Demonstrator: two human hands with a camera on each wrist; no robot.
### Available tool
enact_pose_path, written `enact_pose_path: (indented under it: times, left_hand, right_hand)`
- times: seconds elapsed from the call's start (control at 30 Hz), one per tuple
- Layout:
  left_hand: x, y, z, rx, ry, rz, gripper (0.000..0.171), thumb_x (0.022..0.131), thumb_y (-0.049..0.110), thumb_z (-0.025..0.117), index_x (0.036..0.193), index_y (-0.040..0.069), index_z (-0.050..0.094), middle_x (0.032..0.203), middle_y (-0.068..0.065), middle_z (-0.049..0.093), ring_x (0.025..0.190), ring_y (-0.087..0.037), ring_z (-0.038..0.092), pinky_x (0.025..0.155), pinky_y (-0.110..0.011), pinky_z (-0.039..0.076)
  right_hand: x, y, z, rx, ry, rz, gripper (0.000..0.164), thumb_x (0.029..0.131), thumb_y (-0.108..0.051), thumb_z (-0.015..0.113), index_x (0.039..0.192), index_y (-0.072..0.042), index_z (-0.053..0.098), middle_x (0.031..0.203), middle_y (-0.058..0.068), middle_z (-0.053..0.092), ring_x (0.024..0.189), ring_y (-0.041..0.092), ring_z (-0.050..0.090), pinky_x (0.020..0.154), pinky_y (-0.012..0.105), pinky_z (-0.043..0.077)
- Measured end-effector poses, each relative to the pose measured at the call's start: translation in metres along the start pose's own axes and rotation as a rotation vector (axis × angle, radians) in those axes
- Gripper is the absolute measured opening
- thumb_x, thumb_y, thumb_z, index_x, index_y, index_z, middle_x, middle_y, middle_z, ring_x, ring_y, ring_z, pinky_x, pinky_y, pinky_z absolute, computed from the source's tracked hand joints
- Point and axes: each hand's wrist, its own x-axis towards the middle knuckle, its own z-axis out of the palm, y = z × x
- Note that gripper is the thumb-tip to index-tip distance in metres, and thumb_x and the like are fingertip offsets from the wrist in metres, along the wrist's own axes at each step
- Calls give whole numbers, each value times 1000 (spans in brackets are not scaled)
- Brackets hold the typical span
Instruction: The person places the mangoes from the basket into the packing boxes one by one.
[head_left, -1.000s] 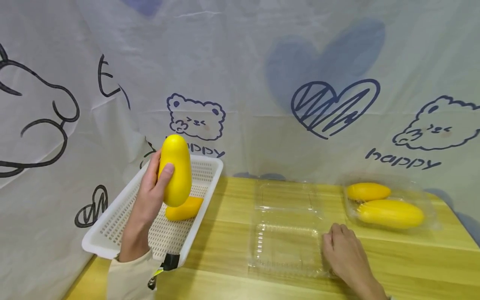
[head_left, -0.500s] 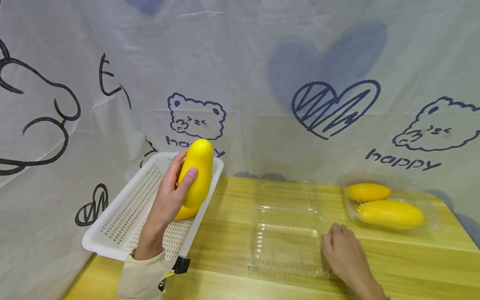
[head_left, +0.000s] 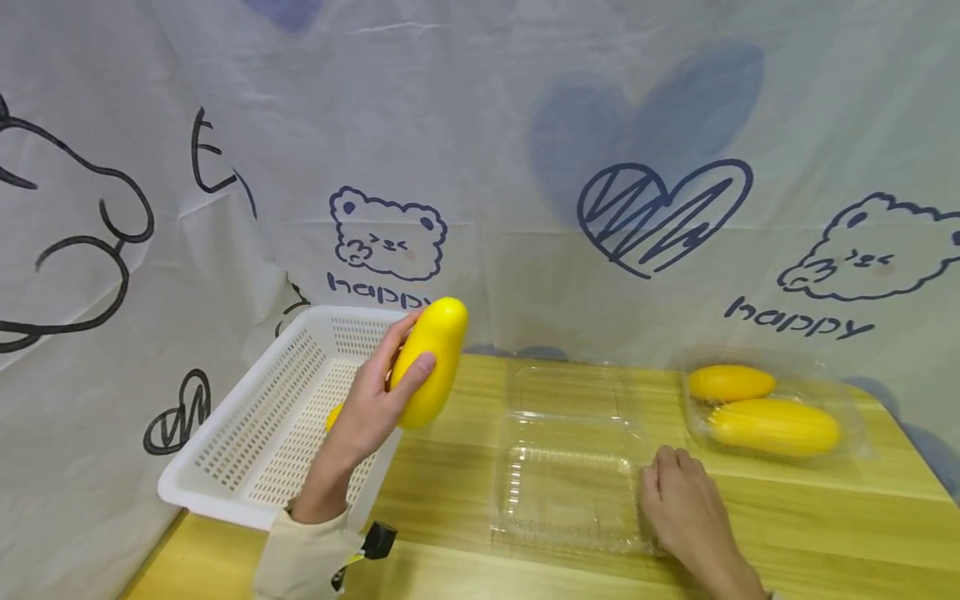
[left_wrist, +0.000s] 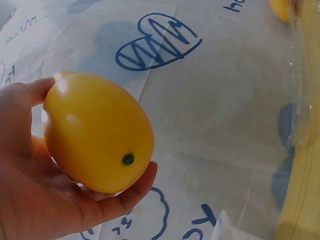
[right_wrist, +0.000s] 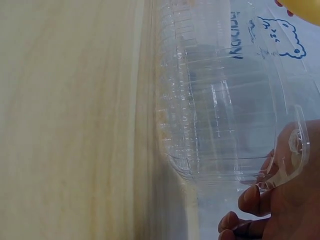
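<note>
Held up left of the open clear container (head_left: 573,492), the yellow fruit (head_left: 437,362) sits in the left hand (head_left: 371,408), fingers and thumb wrapped round it, probably because its smooth body could slip. The right hand (head_left: 686,504) pinches the container's right edge, apparently to steady light plastic. On the cloth (head_left: 517,292) behind the container, "happy" is written 2 times; no brand is legible.

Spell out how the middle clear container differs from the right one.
The middle container stands open; the right container looks closed. The middle container has no fruit inside; the right container holds two yellow fruits. The right hand holds the middle container, not the right. Both are clear plastic.
</note>
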Motion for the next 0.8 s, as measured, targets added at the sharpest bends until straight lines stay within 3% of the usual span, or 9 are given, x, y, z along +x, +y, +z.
enact_pose_path:
  times: [0.5,0.8]
  left_hand:
    - [1,-1,26,2,-98,9,57,104,29,61,157,31,39,142,-4,55,105,-26,59,89,-46,53]
    - [0,-5,46,34,-164,-5,63,100,30,68,157,26,41,134,-3,58,103,-24,59,83,-43,54]
  right_hand:
    - [1,1,0,0,-1,-4,29,106,-16,34,85,-5,51,82,7,48,74,23,43,65,35,36]
    - [1,1,1,-1,11,-12,28,105,-15,36,85,-5,52,83,7,50,74,24,44,65,35,37]
